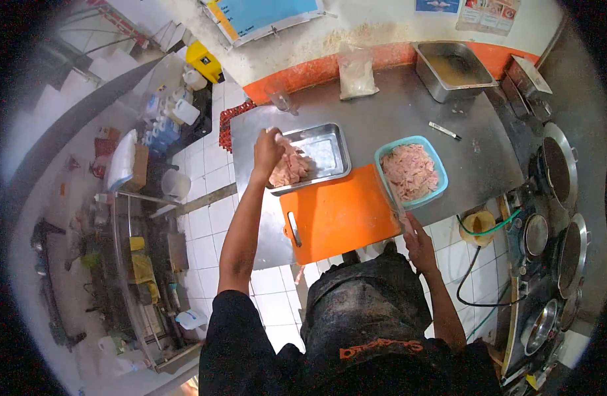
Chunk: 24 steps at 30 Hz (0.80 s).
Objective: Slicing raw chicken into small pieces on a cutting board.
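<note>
My left hand is closed over the left side of a steel tray, its fingers curled round a pale pink piece of raw meat. Beneath and beside it, more raw meat pieces are heaped in that tray. An orange cutting board lies in front of the tray, with no meat on it. At the board's right edge my right hand grips a knife, its blade pointing away from me. Just beyond the blade, a light blue tub holds a pile of cut raw meat.
The steel table also bears a bag of white powder, a marker pen and a deep steel pan. Large woks stand on a stove at the right. Shelving is at the left.
</note>
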{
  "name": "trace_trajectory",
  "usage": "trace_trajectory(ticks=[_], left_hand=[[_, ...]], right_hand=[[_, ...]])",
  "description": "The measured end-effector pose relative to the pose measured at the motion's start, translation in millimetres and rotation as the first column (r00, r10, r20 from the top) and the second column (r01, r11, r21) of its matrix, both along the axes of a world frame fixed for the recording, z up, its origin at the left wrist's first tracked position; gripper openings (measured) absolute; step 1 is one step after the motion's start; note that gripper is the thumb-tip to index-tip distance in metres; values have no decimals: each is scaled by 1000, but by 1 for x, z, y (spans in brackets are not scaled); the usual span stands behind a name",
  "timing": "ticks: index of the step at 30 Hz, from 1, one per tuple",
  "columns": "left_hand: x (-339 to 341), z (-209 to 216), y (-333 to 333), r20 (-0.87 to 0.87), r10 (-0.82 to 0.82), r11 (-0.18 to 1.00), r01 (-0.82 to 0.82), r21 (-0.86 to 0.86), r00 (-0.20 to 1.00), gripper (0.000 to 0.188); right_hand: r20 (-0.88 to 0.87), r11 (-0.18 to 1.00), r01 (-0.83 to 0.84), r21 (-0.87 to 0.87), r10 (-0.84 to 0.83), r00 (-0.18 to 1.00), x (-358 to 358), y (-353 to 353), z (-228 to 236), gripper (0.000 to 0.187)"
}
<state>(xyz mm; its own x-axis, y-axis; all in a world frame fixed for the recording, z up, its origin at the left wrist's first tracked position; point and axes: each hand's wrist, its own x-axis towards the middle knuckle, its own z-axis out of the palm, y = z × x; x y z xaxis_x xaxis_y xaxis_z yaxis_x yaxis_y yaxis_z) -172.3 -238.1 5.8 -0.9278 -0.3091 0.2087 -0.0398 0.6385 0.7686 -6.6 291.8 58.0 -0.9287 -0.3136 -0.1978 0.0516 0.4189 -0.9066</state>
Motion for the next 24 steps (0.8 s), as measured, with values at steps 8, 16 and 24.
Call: trace_trajectory(ticks=[8,16,24], left_hand=[[43,185,107,-276,-97,951,7,-309,956,23],[152,126,249,-251,70,645,-236,-727,965,34],[203,5,238,-45,182,938,-160,308,982,48]], right_hand=[[-260,996,-73,-58,56,964,-18,4,-1,52],[-275,993,-97,-68,75,959,-21,7,-3,50],[86,994,-89,-67,94,992,-1,-5,1,49]])
